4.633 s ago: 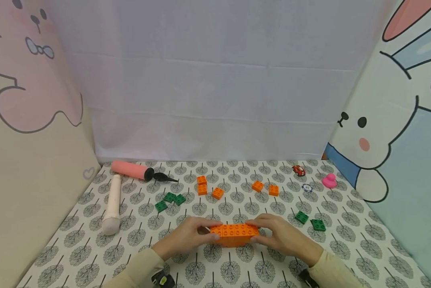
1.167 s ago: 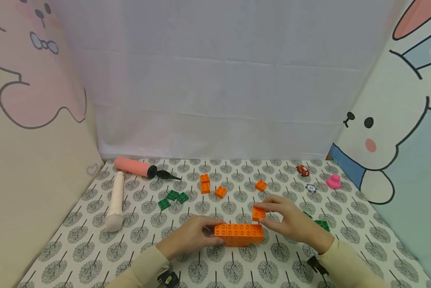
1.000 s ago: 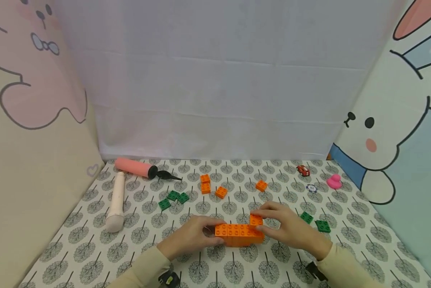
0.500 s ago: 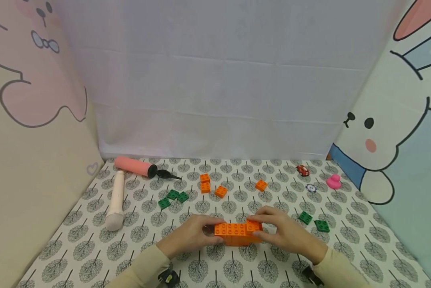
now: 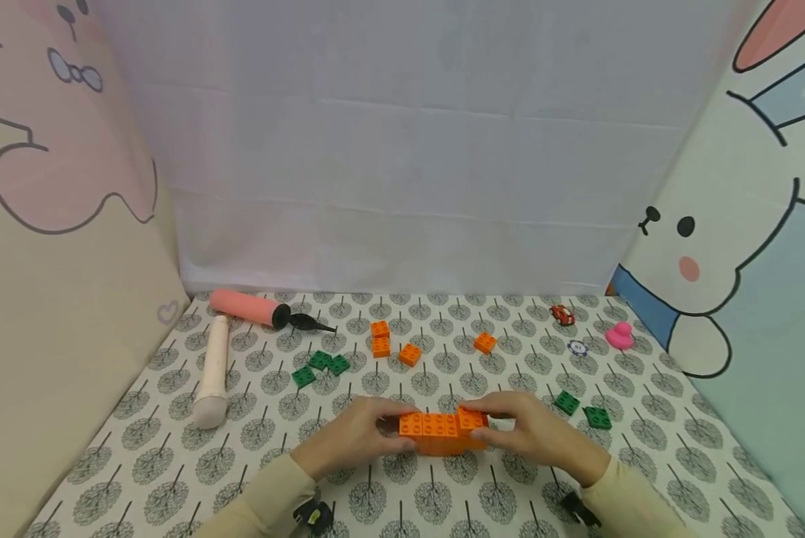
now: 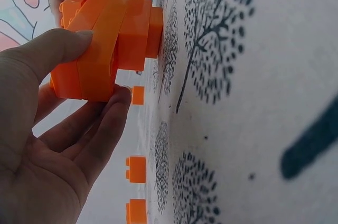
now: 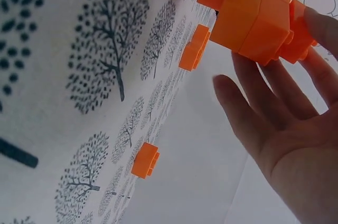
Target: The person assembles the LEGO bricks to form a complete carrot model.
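A stepped block of joined orange toy bricks point(image 5: 437, 442) stands at the table's front middle. My left hand point(image 5: 356, 435) grips its left end; in the left wrist view the thumb lies on the near side of the block point(image 6: 100, 65) and fingertips reach under its edge. At the right end, my right hand point(image 5: 537, 432) pinches a single orange brick point(image 5: 470, 420) between thumb and finger. That brick point(image 7: 299, 33) sits on the block's top, one level above its neighbours. The block narrows downward, its lower bricks point(image 6: 133, 34) set in from the upper rows.
Loose orange bricks point(image 5: 380, 347) lie behind the block, one point(image 5: 485, 343) farther right. Green bricks point(image 5: 319, 360) are at left, two more point(image 5: 566, 403) at right. A pink pump point(image 5: 249, 307), a pale stick point(image 5: 212, 377), a toy car point(image 5: 562, 314) and a pink toy point(image 5: 620, 335) lie farther out.
My right hand has taken one loose orange brick from the right of the table and brought it onto the block's right end. My left hand has kept its grip on the left end.
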A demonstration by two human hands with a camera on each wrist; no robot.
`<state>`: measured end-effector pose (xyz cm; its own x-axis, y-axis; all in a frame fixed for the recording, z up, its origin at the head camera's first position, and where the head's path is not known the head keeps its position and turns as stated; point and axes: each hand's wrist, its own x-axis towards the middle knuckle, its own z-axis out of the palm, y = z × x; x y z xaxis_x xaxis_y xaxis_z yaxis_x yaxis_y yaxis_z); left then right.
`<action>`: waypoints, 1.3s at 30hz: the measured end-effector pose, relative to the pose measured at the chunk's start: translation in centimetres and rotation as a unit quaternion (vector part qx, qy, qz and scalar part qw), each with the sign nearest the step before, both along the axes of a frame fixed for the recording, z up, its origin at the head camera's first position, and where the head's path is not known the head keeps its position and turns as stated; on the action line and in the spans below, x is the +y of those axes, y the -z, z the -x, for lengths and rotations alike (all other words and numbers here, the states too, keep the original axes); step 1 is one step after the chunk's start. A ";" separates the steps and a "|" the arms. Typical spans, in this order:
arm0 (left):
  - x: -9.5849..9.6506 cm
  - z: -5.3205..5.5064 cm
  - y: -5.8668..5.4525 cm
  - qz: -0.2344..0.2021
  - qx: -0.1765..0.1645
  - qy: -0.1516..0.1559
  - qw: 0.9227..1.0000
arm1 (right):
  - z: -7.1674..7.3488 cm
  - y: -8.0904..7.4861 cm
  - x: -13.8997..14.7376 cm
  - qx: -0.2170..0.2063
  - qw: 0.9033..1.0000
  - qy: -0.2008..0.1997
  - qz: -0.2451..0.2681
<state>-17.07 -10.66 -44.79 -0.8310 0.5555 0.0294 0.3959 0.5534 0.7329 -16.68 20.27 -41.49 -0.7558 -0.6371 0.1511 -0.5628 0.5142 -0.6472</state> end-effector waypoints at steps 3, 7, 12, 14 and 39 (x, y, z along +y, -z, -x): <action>0.0 0.0 0.0 0.000 0.001 -0.002 1.000 | 0.1 -0.2 -0.1 -0.046 0.999 0.002 0.011; -0.1 0.0 0.2 -0.001 0.001 -0.005 1.000 | 0.0 -0.3 -0.3 -0.059 0.998 0.016 0.009; 0.0 0.0 0.4 -0.009 -0.001 -0.001 1.000 | -0.4 -0.1 -0.6 -0.021 1.000 0.015 0.013; 0.0 0.0 0.4 -0.013 -0.004 0.000 1.000 | -0.6 0.0 -0.8 0.015 1.000 0.017 0.007; -0.2 0.1 0.2 -0.025 -0.024 -0.010 0.999 | 0.0 -0.8 -1.2 -0.053 0.997 0.052 -0.008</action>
